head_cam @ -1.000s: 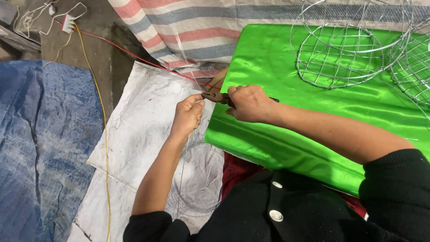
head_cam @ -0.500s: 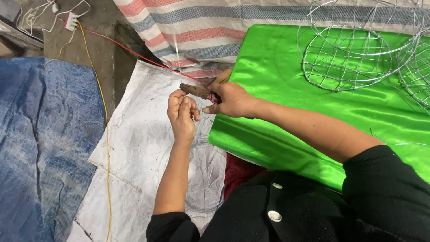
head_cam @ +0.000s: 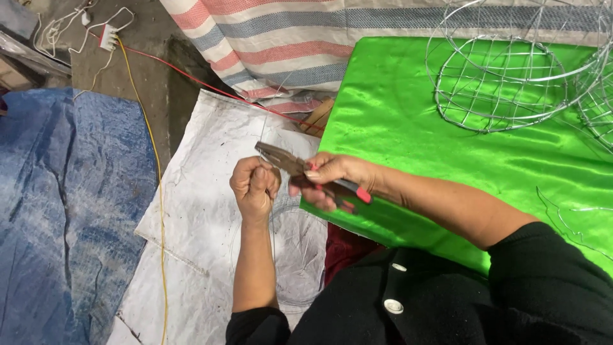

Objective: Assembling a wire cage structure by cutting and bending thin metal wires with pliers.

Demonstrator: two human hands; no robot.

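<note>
Left hand [head_cam: 255, 186] balled in a fist, fingers closed on a thin wire [head_cam: 264, 131] that rises from the fist and also drops below it toward a wire coil [head_cam: 281, 255] on the white sheet [head_cam: 191, 211]. Right hand [head_cam: 332, 179] wraps the pliers [head_cam: 300, 174] by their red-tipped handles; nose points left, just above the fist, at the wire. Green cloth [head_cam: 447, 166] covers the bench to the right, wire baskets [head_cam: 504, 83] on it. Blue tarp [head_cam: 57, 211] lies far left.

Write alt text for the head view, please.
A right hand grips red-handled metal pliers beside a left hand fisted around thin grey wire, over a white woven sheet. Wire-mesh baskets sit on shiny green fabric.
</note>
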